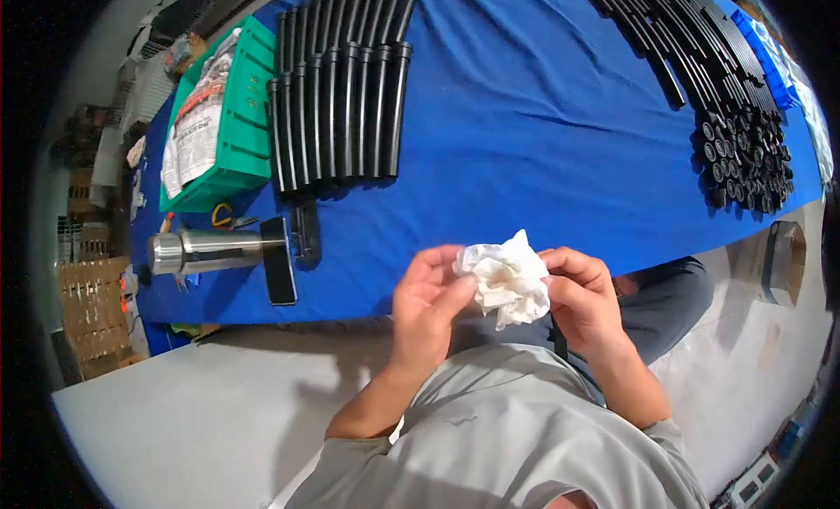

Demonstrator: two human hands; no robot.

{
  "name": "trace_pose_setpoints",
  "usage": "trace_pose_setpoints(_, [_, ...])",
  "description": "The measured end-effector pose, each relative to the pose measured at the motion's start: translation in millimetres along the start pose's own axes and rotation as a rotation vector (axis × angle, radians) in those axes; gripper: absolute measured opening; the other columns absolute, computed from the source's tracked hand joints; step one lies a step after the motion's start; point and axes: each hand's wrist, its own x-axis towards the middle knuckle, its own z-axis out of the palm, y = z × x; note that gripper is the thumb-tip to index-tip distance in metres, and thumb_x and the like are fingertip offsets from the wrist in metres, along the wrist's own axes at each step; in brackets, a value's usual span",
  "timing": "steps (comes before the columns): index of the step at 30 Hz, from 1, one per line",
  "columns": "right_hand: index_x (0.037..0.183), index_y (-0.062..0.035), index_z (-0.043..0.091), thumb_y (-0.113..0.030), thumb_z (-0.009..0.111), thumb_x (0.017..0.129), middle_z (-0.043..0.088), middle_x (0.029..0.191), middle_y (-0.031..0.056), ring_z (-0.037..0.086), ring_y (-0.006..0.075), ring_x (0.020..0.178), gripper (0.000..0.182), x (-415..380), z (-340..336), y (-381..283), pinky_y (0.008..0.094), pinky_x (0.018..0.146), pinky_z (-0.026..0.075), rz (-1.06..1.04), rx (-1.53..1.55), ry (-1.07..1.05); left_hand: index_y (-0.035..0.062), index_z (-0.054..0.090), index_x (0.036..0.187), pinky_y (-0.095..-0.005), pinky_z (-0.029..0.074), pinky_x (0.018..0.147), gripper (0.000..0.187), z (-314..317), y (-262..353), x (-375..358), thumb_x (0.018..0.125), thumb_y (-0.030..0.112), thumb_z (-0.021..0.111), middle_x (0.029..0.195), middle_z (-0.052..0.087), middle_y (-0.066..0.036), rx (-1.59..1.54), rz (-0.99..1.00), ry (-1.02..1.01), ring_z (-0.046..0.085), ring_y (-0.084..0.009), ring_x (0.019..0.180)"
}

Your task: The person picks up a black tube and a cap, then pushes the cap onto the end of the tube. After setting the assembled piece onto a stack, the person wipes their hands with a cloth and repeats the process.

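A crumpled white tissue is held between my two hands, just over my lap at the table's near edge. My left hand pinches its left side, thumb in front and fingers behind. On the opposite side, my right hand grips the tissue with thumb and forefinger. Some of the fingertips are hidden behind the folds. The tissue is bunched up, with a pointed corner standing up at the top.
Blue cloth covers the table. At left are a steel flask, a phone, a green crate with newspaper, and rows of black tubes. More black tubes lie far right. A cardboard box stands on the floor.
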Motion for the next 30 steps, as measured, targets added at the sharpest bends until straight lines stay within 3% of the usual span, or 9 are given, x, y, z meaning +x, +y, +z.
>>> trace_pose_setpoints(4, [0.114, 0.0073, 0.068, 0.0, 0.064, 0.092, 0.07, 0.113, 0.0126, 0.067, 0.0181, 0.101, 0.023, -14.8, -6.2, -2.2, 0.0339, 0.09, 0.052, 0.056, 0.03, -0.043, -0.0039, 0.059, 0.117, -0.032, 0.054, 0.089, 0.028, -6.3, 3.6, -20.2, 0.09, -0.01, 0.063, 0.112, 0.068, -0.013, -0.049, -0.005, -0.088, 0.066, -0.0167, 0.101])
trace_pose_setpoints(8, [0.113, 0.0085, 0.068, 0.003, 0.063, 0.092, 0.067, 0.121, 0.0164, 0.066, 0.0204, 0.103, 0.022, -28.1, 2.9, -5.5, 0.0353, 0.091, 0.052, 0.103, 0.009, -0.042, -0.0043, 0.061, 0.113, -0.0313, 0.051, 0.08, 0.028, -25.4, 6.1, -31.8, 0.086, -0.011, 0.067, 0.106, 0.068, -0.016, 0.303, 0.199, -0.226, 0.064, -0.0185, 0.093])
trace_pose_setpoints(15, [0.108, 0.0079, 0.071, 0.007, 0.067, 0.089, 0.069, 0.113, 0.0188, 0.066, 0.0245, 0.103, 0.02, -33.1, 12.1, -25.8, 0.0354, 0.089, 0.051, 0.02, -0.241, -0.13, -0.0041, 0.062, 0.108, -0.0363, 0.051, 0.08, 0.032, -27.9, 22.7, -26.2, 0.079, -0.017, 0.069, 0.104, 0.067, -0.022, 0.269, 0.195, -0.435, 0.066, -0.0241, 0.092])
trace_pose_setpoints(22, [0.108, 0.01, 0.07, 0.008, 0.065, 0.088, 0.067, 0.111, 0.0233, 0.067, 0.0257, 0.1, 0.021, -33.7, 10.9, -32.1, 0.0347, 0.086, 0.051, -0.003, -0.293, -0.206, -0.0076, 0.063, 0.108, -0.0255, 0.051, 0.064, 0.035, -27.8, 7.8, -32.9, 0.075, -0.019, 0.068, 0.101, 0.066, -0.029, 0.011, 0.274, -0.365, 0.066, -0.0183, 0.078])
trace_pose_setpoints(30, [0.107, 0.0102, 0.07, 0.008, 0.069, 0.085, 0.064, 0.11, 0.0207, 0.063, 0.0201, 0.094, 0.022, -36.5, 10.1, -30.1, 0.0303, 0.079, 0.049, 0.06, -0.275, -0.165, -0.0079, 0.065, 0.099, -0.0275, 0.052, 0.06, 0.026, -29.6, 19.5, -27.3, 0.075, -0.014, 0.073, 0.094, 0.068, -0.028, 0.159, 0.28, -0.422, 0.067, -0.0204, 0.074])
